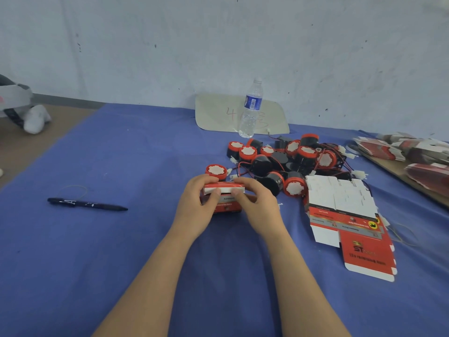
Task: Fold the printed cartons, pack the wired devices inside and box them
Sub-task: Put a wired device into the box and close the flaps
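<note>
The head view shows one partly folded carton (227,208), red with print, a little left of centre frame on the blue cloth (109,251), and two hands on it. The left hand (194,210) curls round the carton's left end and the right hand (258,207) round its right end; both thumbs bend over the front and press on the white flap (224,190) along the top, while the fingers wrap the far side. Just behind the carton stands one wired device (216,170) by itself, a black drum with a red-rimmed white face. To its right, at centre right of the frame, lies one heap of wired devices (289,161) with tangled red and black leads; about a dozen can be made out, though the overlap prevents an exact count. Right of the hands lies one stack of flat cartons (340,203), white side up, with a printed red one (364,254) fanned out at its near end. More flat cartons (418,154) lie in several piles on a brown board at the right edge. One water bottle (251,110) stands upright before one pale card (213,113) marked 4, at the upper centre. One dark pen (87,204) lies at the left, with one thin rubber band (73,188) just behind it.
</note>
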A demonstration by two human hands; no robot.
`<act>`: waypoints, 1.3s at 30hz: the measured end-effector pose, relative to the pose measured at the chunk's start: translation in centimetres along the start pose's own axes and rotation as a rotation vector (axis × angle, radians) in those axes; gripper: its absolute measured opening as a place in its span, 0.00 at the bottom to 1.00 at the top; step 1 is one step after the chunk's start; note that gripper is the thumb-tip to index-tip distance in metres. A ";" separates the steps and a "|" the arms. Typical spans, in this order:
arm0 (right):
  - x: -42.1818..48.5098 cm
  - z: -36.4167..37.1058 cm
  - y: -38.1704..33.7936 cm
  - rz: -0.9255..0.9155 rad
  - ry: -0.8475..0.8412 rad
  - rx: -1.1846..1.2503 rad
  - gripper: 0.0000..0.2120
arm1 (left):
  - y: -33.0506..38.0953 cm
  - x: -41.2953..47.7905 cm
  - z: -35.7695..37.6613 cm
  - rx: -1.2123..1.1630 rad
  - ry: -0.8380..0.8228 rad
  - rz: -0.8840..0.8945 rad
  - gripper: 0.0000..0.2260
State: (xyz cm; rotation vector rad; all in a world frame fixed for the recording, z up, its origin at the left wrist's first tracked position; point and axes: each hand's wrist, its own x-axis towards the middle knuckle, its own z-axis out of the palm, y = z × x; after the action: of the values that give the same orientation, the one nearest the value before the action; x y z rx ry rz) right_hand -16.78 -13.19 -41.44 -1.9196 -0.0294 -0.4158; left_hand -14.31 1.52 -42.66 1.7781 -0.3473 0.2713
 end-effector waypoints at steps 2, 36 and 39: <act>0.0 0.1 0.0 -0.005 -0.020 0.033 0.10 | 0.1 0.0 0.0 -0.006 -0.024 -0.005 0.12; 0.1 0.1 0.1 0.057 -0.122 0.181 0.12 | 0.8 0.1 0.1 -0.172 -0.035 -0.163 0.16; 0.0 0.3 0.1 0.033 -0.099 0.177 0.11 | 0.8 0.1 0.2 -0.136 -0.041 -0.146 0.14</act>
State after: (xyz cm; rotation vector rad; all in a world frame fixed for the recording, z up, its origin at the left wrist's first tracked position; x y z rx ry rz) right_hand -16.70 -12.99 -41.60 -1.7624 -0.0967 -0.2861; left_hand -14.50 1.20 -41.95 1.6672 -0.2576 0.1049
